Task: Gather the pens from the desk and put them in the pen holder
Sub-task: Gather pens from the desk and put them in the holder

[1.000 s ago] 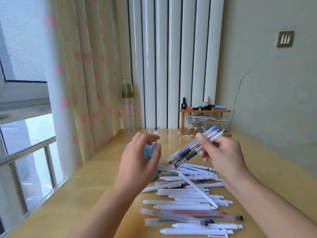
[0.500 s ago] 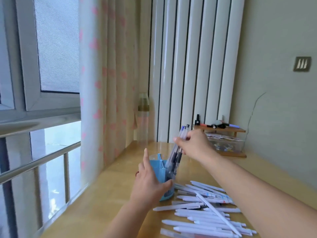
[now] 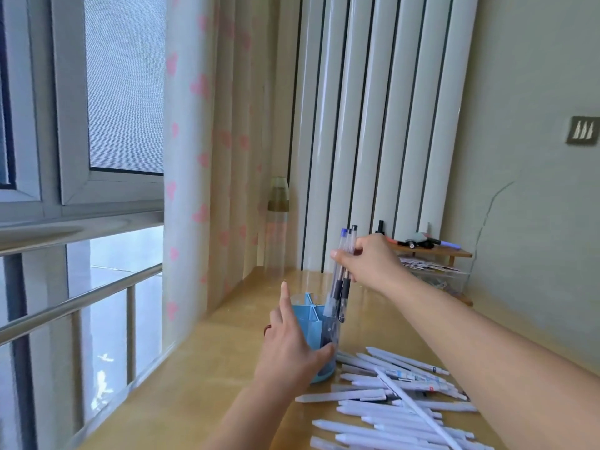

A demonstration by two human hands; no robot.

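You see a blue pen holder (image 3: 311,323), white pens (image 3: 389,417) on the yellowish desk (image 3: 201,394), and a cream curtain (image 3: 201,157) (pink hearts).

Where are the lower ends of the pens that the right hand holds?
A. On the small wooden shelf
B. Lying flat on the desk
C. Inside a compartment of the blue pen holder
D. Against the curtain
C: the right hand grips the bundle of pens almost upright, and their lower ends sit inside the blue pen holder, which the left hand steadies.
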